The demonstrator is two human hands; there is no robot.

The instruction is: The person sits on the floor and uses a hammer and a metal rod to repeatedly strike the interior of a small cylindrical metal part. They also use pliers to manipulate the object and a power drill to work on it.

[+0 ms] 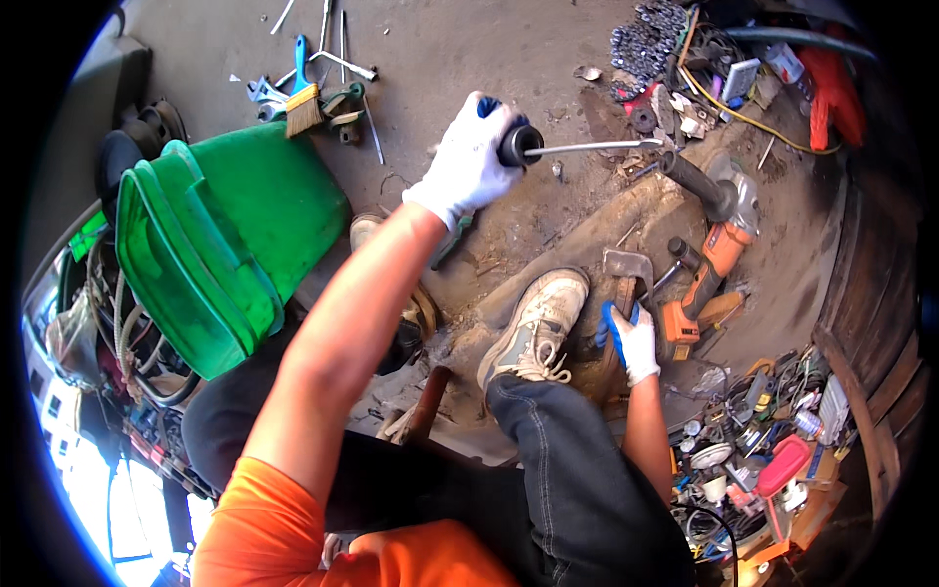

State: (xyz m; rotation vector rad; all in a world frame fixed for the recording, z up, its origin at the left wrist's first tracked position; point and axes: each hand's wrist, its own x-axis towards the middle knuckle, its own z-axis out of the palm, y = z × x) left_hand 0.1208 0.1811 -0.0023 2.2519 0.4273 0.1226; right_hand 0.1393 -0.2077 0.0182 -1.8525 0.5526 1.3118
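Note:
My gloved left hand [473,157] is raised at upper centre, closed round the black handle [518,146] of a tool with a long metal shaft [595,148] reaching right. My right hand [628,340], in a white and blue glove, grips the wooden handle of a hammer [626,262] beside my shoe [533,313]. Right of the hammer lies an orange cordless angle grinder [724,245] with a black side handle. A chisel-like metal piece [666,278] lies between hammer and grinder.
A green plastic bin [245,205] lies at left. A brush [302,109] and wrenches sit at upper left. Cluttered hardware piles [743,460] fill the lower right; chain [646,49], cable and red gloves [831,108] lie at upper right. Dark curved boards [866,391] edge the right side.

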